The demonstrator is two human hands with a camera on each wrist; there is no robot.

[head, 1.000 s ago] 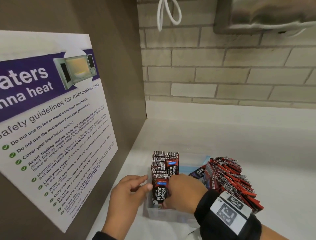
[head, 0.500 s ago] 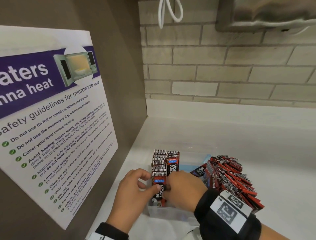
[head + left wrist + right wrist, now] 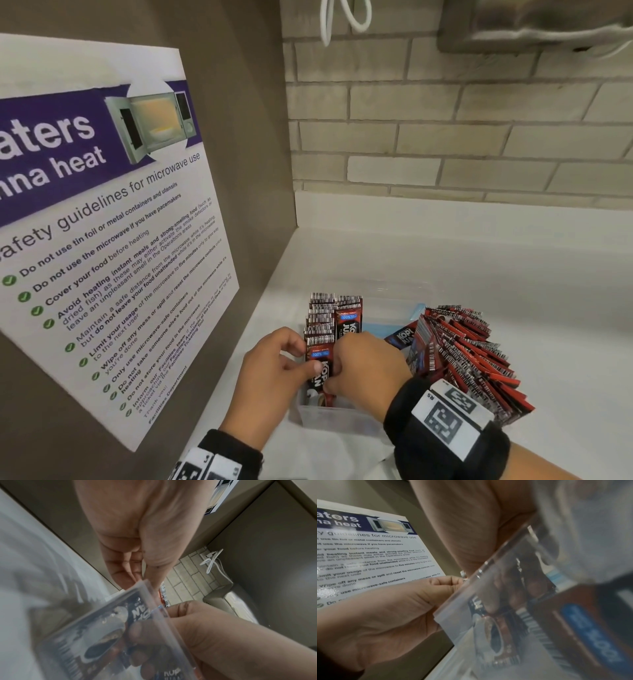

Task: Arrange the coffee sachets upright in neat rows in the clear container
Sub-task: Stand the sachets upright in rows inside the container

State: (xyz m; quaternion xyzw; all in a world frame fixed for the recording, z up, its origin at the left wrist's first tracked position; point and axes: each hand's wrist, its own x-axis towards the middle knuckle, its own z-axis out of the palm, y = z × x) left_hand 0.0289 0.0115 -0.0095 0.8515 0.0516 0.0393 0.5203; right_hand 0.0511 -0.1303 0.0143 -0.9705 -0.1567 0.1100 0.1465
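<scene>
Clear plastic rectangular container (image 3: 329, 419) sits on the white table (image 3: 513, 291), near the left corner by the wall w/ the microwave-safety poster (image 3: 102, 222). Both hands work at its near-left end.

Key relation: the red-and-black coffee sachet w/ blue label (image 3: 320, 368) stands right between the two hands, long axis roughly upright, printed face toward the camera, bottom down inside the container. Left hand (image 3: 274, 373) is at the sachet's left edge, thumb across its face, fingers curled, pinching it. Right hand (image 3: 366, 370) is at its right edge, fingers curled down inside the container; through the clear wall the right fingertips (image 3: 489, 607) lie against the sachet. Both equally near, neither free.

Directly behind it: a row of upright sachets (image 3: 329, 315), barcode edges up, filling the far-left part. So the next move looks like pushing this one back flush vs that row, i.e. away from the person.

Loose fanned pile of red sachets (image 3: 469, 356) leans at the container's right side, closest to the right hand, prob. the next source. Right half of the container looks mostly unfilled.
</scene>
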